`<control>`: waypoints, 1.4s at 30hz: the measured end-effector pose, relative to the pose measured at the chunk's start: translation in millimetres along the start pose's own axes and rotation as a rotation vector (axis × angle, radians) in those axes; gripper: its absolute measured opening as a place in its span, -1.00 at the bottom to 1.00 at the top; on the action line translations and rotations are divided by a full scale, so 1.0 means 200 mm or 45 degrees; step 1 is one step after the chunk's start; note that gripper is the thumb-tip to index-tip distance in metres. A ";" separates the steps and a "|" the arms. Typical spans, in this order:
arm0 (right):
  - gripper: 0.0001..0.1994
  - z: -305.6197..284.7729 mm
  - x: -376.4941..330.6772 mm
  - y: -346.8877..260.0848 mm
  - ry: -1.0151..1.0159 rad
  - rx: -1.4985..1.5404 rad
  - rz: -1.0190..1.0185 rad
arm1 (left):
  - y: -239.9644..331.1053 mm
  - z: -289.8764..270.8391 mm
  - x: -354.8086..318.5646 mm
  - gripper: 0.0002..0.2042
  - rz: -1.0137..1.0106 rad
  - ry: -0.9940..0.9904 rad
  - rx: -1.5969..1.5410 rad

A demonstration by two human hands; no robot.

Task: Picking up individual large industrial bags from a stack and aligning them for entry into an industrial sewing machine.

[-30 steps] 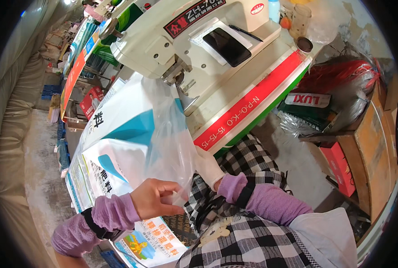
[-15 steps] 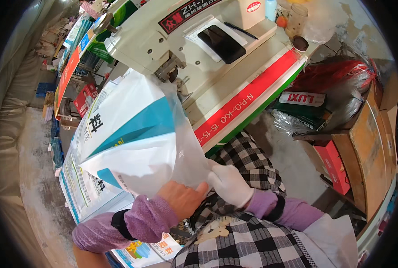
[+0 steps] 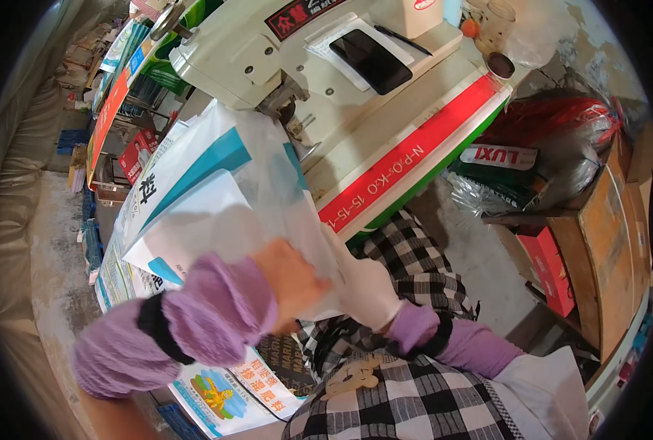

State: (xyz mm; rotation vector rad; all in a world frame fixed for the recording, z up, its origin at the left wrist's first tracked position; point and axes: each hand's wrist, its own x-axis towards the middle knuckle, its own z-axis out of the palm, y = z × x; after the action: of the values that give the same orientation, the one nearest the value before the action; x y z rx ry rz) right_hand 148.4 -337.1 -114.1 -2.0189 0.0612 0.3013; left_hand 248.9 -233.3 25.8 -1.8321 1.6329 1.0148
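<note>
1. Head view, hands: left hand (image 3: 293,282), bare below a purple sleeve, closed over the near edge of a white and teal sack (image 3: 194,198) with a clear plastic liner (image 3: 282,183); fingers curled tight on the bag's mouth. Right hand (image 3: 367,290), in a white glove, pressed to the same edge just beside the left, fingers folded onto sack and liner together.
2. Same view, position of the sack: raised over the lap, upper end leaning against the sewing machine (image 3: 282,59), close to its needle area (image 3: 290,99).
3. Same view, surroundings: machine standing on a counter (image 3: 414,158) with a red and green front; dark phone (image 3: 370,59) lying on top; flat printed sacks (image 3: 224,389) stacked at lower left; cardboard box (image 3: 605,242) at right.
4. Risks, as a judgement: liner likely to slip out of the grip and bunch, being thin and slick; edges could feed in uneven if held unlevel; fingertips close to the needle if pushed too far forward.
</note>
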 end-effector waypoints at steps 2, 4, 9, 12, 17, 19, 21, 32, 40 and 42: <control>-0.33 0.01 -0.02 -0.03 0.015 0.000 -0.086 | -0.18 -0.06 -0.20 -0.79 -0.222 -0.108 0.338; -0.36 -0.01 0.05 0.06 0.220 -0.076 -0.116 | -0.39 -0.21 -0.35 -0.85 -0.267 0.091 0.626; -0.32 -0.03 0.61 0.00 0.239 -0.627 -0.318 | -0.44 -0.01 -0.55 -0.90 -0.102 -0.063 0.286; -0.74 0.11 0.94 0.03 0.405 -1.452 -0.366 | 0.12 0.03 0.06 -0.88 0.186 -0.241 -0.153; -0.76 0.47 1.29 0.17 0.585 -0.754 -0.187 | 0.02 -0.25 0.00 -0.56 -0.136 -0.044 -0.349; -0.66 0.49 1.21 0.70 0.887 -0.868 -0.657 | -0.27 -0.36 -0.21 -0.45 -0.298 0.307 -0.329; -0.42 0.38 1.07 0.62 1.105 -0.880 -1.225 | -0.40 -0.28 -0.37 -0.55 -0.523 0.117 0.048; -0.55 0.16 0.39 0.15 0.223 0.848 -0.228 | 0.17 0.00 0.16 -0.63 0.030 0.142 -0.343; -0.53 0.07 0.35 0.10 0.215 0.452 -0.237 | 0.04 0.24 -0.06 -0.61 -0.259 0.400 -0.950; -0.54 0.06 0.40 0.06 0.306 0.683 -0.376 | 0.03 0.27 -0.14 -0.71 -0.246 0.399 -1.575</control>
State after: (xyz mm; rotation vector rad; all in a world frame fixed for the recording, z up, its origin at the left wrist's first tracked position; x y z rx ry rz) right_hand 222.3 -325.8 -148.9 -1.4938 -0.0075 -0.1384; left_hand 230.5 -175.8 16.8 -2.9376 0.8948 1.9579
